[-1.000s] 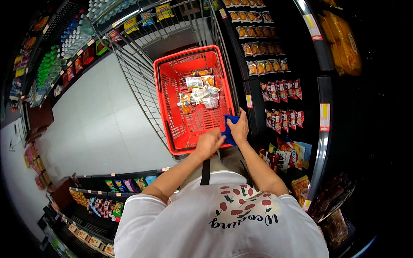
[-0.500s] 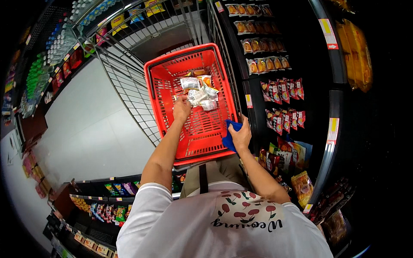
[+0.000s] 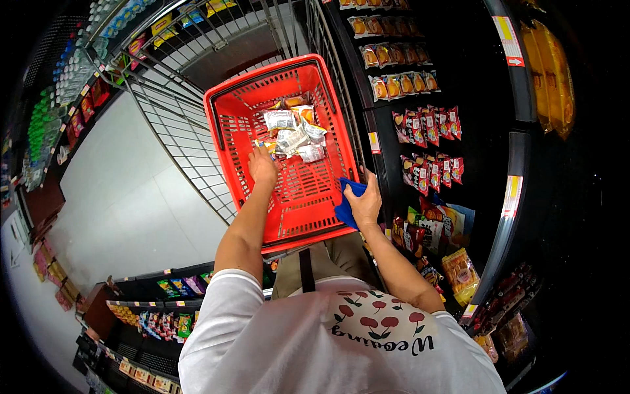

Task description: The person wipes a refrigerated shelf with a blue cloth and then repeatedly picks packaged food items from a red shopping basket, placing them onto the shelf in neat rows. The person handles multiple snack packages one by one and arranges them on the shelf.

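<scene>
A red plastic basket (image 3: 298, 217) sits at the shopping cart's near end, with several small wrapped snack packets (image 3: 291, 139) heaped inside. My left hand (image 3: 264, 167) reaches into the basket at the left of the heap. Its fingers are bent around the edge of a small wrapped packet (image 3: 265, 145), mostly hidden by the hand. At the basket's near right corner, my right hand (image 3: 366, 202) is closed on a blue cloth (image 3: 346, 209), which lies against the rim.
The wire shopping cart (image 3: 172, 131) surrounds the basket's far and left sides. Close on the right, a dark shelf (image 3: 384, 150) carries rows of packaged cakes (image 3: 403, 85) and red snack packets (image 3: 430, 169). More snack shelves stand behind on the left, beyond the pale tiled floor (image 3: 131, 187).
The basket and cart sit slightly further left and higher in view. My left hand has shifted left within the basket, slightly away from the heap. My right hand still holds the blue cloth.
</scene>
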`<act>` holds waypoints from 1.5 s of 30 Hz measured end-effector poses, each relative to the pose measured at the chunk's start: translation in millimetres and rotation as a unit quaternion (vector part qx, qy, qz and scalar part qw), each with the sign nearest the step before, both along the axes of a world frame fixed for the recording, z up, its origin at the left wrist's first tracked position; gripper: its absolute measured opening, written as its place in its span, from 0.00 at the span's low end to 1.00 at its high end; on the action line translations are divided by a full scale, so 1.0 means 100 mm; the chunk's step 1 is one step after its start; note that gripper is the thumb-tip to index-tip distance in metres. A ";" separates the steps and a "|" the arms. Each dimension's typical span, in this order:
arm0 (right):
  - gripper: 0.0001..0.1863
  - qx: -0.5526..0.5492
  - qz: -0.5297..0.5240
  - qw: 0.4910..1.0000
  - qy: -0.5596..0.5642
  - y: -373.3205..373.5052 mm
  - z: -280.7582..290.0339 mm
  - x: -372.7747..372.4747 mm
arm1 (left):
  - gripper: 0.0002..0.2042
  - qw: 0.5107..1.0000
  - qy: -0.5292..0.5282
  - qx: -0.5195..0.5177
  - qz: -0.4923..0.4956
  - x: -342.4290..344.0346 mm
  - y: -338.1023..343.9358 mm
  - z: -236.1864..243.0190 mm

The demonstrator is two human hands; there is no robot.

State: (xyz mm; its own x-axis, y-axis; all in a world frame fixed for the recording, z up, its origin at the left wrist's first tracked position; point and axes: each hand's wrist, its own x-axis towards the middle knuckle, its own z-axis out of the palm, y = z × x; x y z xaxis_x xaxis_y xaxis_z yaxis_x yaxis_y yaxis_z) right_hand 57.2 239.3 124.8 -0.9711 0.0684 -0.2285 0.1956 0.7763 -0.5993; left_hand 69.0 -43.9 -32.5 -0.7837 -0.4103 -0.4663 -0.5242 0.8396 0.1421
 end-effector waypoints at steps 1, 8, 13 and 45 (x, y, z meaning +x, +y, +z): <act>0.32 -0.003 -0.002 1.000 0.001 0.00 0.00 0.00 | 0.24 1.000 -0.016 -0.007 -0.009 -0.02 -0.01 -0.05; 0.32 -0.006 -0.006 1.000 0.000 -0.01 -0.03 -0.01 | 0.15 0.996 -0.074 -0.036 -0.045 0.00 -0.01 -0.31; 0.32 0.002 -0.006 1.000 0.003 -0.03 0.00 -0.02 | 0.22 0.998 0.021 0.000 -0.064 -0.08 0.01 0.18; 0.36 -0.024 0.000 1.000 0.005 -0.01 0.04 -0.02 | 0.07 0.886 0.287 0.326 0.162 0.35 0.66 1.38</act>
